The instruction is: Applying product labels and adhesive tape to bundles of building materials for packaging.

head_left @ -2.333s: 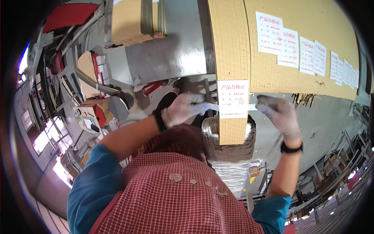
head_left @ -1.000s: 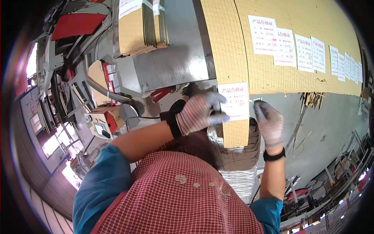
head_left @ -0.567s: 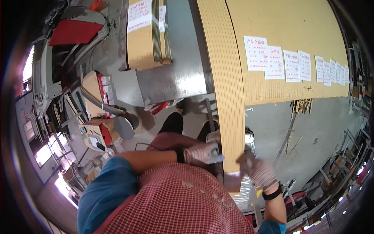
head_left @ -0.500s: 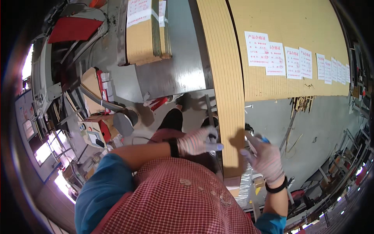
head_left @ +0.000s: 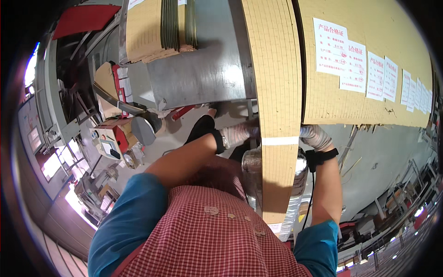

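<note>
A thick stack of tan cardboard sheets stands edge-on in front of me. A white paper strip runs across its narrow edge. My left hand, in a light glove with a dark wristband, is against the left side of the stack at the strip's left end. My right hand, also gloved, is at the strip's right end, with its fingers partly hidden behind the stack. Both hands seem to grip the strip's ends. Several white printed labels are stuck on the stack's broad face.
A grey metal machine body with another cardboard bundle on it stands to the left. A control box with a small screen and a round grey part are at lower left. A shiny foil-wrapped duct lies below the stack.
My hands held a white label sheet at the stack's edge, dropped lower, then rose again. Now they sit on either side of the stack with a narrow white strip across its edge.
</note>
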A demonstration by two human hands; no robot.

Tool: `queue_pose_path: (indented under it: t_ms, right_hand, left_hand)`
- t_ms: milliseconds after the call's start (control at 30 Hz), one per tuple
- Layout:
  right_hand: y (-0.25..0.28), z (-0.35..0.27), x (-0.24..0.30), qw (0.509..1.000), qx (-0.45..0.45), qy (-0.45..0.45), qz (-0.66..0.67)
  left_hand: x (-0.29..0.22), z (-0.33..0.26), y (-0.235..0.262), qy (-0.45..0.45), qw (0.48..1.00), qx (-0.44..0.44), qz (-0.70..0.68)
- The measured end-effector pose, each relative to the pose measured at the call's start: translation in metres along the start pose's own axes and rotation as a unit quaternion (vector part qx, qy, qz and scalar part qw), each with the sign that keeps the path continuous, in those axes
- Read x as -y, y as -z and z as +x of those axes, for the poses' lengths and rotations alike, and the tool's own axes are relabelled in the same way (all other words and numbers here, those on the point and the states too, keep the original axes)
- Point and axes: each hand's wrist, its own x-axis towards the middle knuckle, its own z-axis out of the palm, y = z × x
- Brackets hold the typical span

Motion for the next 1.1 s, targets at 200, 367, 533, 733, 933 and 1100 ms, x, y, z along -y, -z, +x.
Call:
queue_pose_path:
  t_ms: [200, 367, 533, 733, 933, 1100]
  right_hand:
    - [-0.097, -0.055, 0.054, 0.855, -0.425, 0.115, -0.276]
    - [-0.184, -0.054, 0.046, 0.78, -0.36, 0.125, -0.496]
    - [-0.173, -0.05, 0.03, 0.795, -0.326, 0.161, -0.485]
    - [-0.193, -0.071, 0.107, 0.763, -0.29, 0.193, -0.544]
    - [-0.17, -0.076, 0.149, 0.775, -0.154, 0.076, -0.608]
    - [-0.117, -0.053, 0.105, 0.798, -0.269, 0.003, -0.54]
  left_hand:
    - [0.034, 0.002, 0.001, 0.013, 0.995, -0.076, -0.065]
    - [-0.047, -0.033, 0.0, 0.1, 0.951, -0.195, 0.22]
    - [-0.102, -0.077, -0.044, -0.048, 0.927, -0.179, 0.327]
    - [-0.091, -0.038, -0.079, -0.186, 0.851, -0.142, 0.47]
    - [-0.104, -0.028, -0.077, -0.093, 0.802, -0.138, 0.573]
    - [-0.1, -0.037, -0.085, -0.103, 0.839, -0.143, 0.515]
